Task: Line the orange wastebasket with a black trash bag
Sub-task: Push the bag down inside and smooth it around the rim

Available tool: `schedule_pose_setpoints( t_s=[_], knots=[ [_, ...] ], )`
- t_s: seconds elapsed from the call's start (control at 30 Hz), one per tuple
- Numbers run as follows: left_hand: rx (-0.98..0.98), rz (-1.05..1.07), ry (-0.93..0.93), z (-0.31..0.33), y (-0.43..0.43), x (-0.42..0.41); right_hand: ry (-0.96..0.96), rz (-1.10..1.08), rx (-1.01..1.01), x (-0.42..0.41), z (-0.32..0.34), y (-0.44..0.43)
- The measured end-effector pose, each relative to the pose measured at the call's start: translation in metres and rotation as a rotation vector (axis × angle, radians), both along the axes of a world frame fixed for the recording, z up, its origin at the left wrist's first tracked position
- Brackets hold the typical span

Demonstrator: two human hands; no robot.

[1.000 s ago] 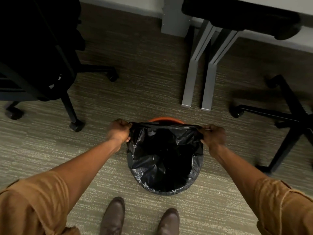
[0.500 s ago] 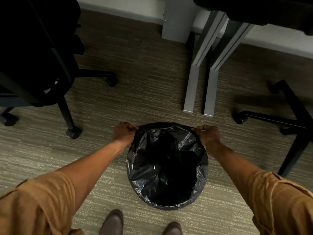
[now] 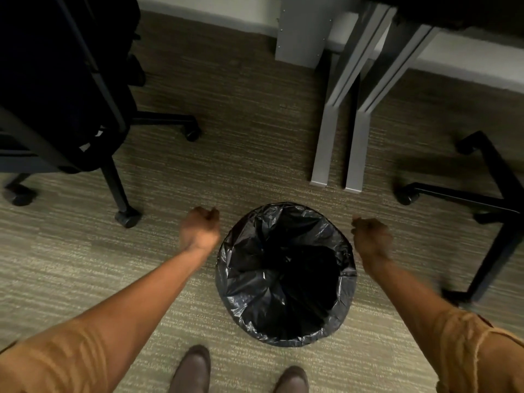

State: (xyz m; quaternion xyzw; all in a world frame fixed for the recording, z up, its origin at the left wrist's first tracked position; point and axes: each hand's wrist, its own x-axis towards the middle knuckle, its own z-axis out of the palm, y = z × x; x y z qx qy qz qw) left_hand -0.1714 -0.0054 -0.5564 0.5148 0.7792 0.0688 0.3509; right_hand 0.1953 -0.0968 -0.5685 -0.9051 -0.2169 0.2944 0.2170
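The black trash bag (image 3: 283,279) lies over the whole round wastebasket on the carpet in front of my feet. Its plastic is folded over the rim all the way round, so none of the orange wastebasket shows. My left hand (image 3: 200,229) hovers just left of the rim, fingers curled, holding nothing. My right hand (image 3: 371,236) hovers just right of the rim, also curled and empty. Both hands are blurred and apart from the bag.
A dark office chair (image 3: 65,89) with wheeled legs stands at the left. Grey desk legs (image 3: 337,131) stand behind the basket. Another black chair base (image 3: 487,194) spreads at the right. My shoes (image 3: 192,370) are at the bottom edge.
The far edge of the bag went down over the rim, hiding the orange. Both hands then let go of the bag and moved outward, away from the basket.
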Motion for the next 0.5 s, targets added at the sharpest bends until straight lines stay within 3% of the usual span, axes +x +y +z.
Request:
schedule_pose_setpoints(
  t_s=[0.07,0.17,0.3,0.5],
  knots=[
    [0.068,0.034,-0.017,0.022,-0.009,0.009,-0.209,0.165,0.072,-0.011,0.017,-0.013],
    [-0.006,0.022,-0.02,0.047,-0.031,0.026,-0.275,0.287,0.151,-0.037,0.04,-0.042],
    [-0.155,-0.092,0.0,0.05,-0.056,0.041,-0.212,0.27,0.027,-0.064,0.041,-0.066],
    [-0.172,-0.093,-0.057,0.027,-0.06,0.024,0.063,0.303,-0.012,-0.055,0.027,-0.067]
  ],
)
